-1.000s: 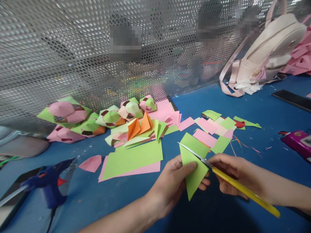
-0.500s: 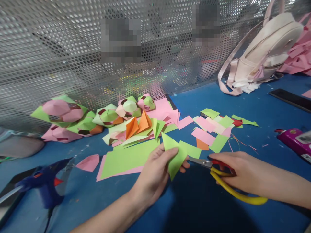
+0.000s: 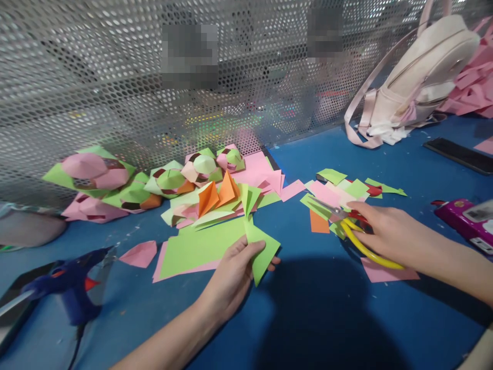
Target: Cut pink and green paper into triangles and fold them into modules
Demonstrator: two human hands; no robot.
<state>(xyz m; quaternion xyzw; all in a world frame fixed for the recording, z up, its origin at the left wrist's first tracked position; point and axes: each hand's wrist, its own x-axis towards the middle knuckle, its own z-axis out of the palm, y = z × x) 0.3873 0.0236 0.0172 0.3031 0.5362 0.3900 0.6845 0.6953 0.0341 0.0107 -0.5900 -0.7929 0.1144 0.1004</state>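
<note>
My left hand [image 3: 239,259] pinches a folded piece of green paper [image 3: 265,253] between thumb and fingers, with one corner pointing up. Around the handles of a pair of scissors [image 3: 365,247], yellow and red, my right hand [image 3: 393,226] is closed. The metal blades point left over a pile of cut paper pieces [image 3: 337,192] in pink, green and orange. A green strip [image 3: 314,207] lies right at the blades. One pink piece [image 3: 391,272] rests on the table below the scissors. Beside my left hand is a stack of green sheets [image 3: 200,246] over pink.
Folded pink and green paper shapes [image 3: 169,181] line the perforated metal panel [image 3: 134,103]. At left lies a blue glue gun [image 3: 71,288] near a loose pink piece [image 3: 140,254]. A pale backpack [image 3: 419,77], a phone [image 3: 460,155] and a purple object [image 3: 468,223] are at right.
My right hand and scissors have moved up over the cut pieces, along with a green strip that was beside the folded paper. My left hand has shifted slightly left and down.
</note>
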